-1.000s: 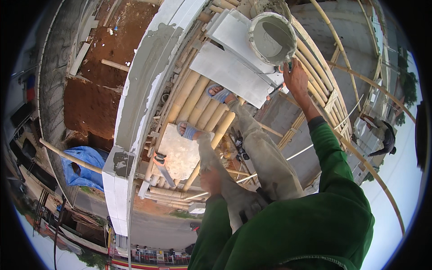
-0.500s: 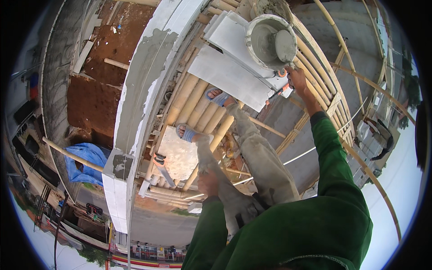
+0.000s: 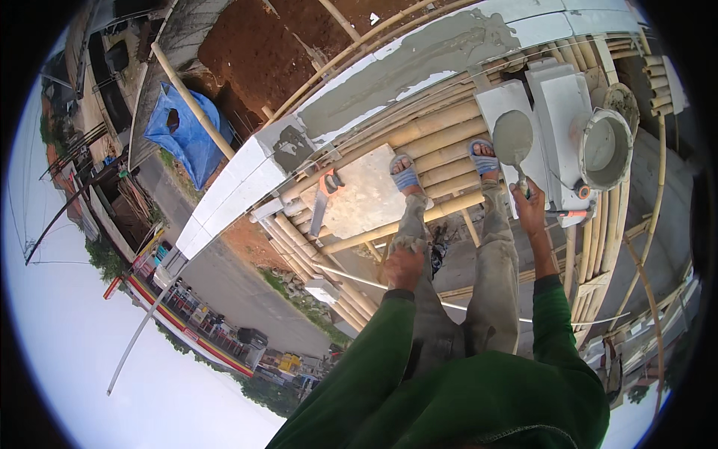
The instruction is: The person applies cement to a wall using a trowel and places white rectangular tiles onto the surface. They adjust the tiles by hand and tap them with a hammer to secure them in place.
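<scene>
Trowel point(image 3: 514, 148): 1, in right hand point(image 3: 530, 207); sandals point(image 3: 404, 179): 2.

Bare hands point(image 3: 404, 268): 2
Blue striped sandals point(image 3: 404, 178): 2
Orange-handled handsaw point(image 3: 320, 206): 1
Mortar-covered rounded trowel point(image 3: 514, 138): 1
Round mortar containers point(image 3: 585, 153): 2
Blue plastic tarp point(image 3: 191, 142): 1

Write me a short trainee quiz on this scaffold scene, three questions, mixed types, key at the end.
1. What does the right hand hold?
A) a paint roller
B) a trowel
C) a drill

2. True or false: the saw lies farther left in the picture than the bucket.

3. Fill the gap: the left hand rests against the person's left ____.

Key: 1. B; 2. true; 3. leg
</scene>
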Available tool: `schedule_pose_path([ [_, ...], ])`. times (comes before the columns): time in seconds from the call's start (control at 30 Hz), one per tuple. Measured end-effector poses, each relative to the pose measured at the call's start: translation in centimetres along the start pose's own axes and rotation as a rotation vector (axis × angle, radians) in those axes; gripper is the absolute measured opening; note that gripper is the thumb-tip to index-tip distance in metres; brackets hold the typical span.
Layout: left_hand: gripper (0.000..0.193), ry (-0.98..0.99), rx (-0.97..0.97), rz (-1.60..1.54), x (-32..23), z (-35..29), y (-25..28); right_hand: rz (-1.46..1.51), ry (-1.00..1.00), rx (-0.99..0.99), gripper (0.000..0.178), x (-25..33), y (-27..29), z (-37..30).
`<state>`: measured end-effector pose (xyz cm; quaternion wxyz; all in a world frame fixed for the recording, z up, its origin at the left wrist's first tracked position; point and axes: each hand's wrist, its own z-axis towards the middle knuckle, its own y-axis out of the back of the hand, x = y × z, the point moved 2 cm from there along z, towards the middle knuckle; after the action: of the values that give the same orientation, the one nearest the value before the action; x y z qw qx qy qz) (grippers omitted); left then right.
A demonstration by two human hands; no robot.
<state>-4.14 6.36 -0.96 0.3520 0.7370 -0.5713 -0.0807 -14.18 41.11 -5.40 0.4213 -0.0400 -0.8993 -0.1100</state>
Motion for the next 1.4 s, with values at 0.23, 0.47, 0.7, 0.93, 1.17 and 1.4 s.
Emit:
schedule_pose_path([
  [0.23,0.057,0.021,0.035,-0.160,1.9,1.2,1.0,-0.358,0.363,0.304,0.044,2.1,-28.9,1.8],
  [0.47,0.056,-0.033,0.049,-0.368,5.4,2.0,-2.2,-0.641,0.428,0.495,0.034,8.1,-48.3,3.4],
  [0.7,0.052,0.045,0.087,-0.163,4.6,1.7,0.2,-0.877,1.038,0.127,0.027,15.0,-50.6,-5.5],
  [0.93,0.050,0.076,0.096,-0.100,4.7,2.1,2.3,-0.463,0.565,0.203,0.020,17.8,-57.2,-11.4],
  [1.17,0.049,0.117,0.068,-0.068,5.3,3.0,0.8,-0.072,-0.068,0.677,0.045,13.1,-44.0,-17.1],
  [1.4,0.057,-0.270,0.015,-0.061,3.8,2.9,-1.1,0.242,-0.257,0.160,0.039,7.1,-21.7,-12.9],
])
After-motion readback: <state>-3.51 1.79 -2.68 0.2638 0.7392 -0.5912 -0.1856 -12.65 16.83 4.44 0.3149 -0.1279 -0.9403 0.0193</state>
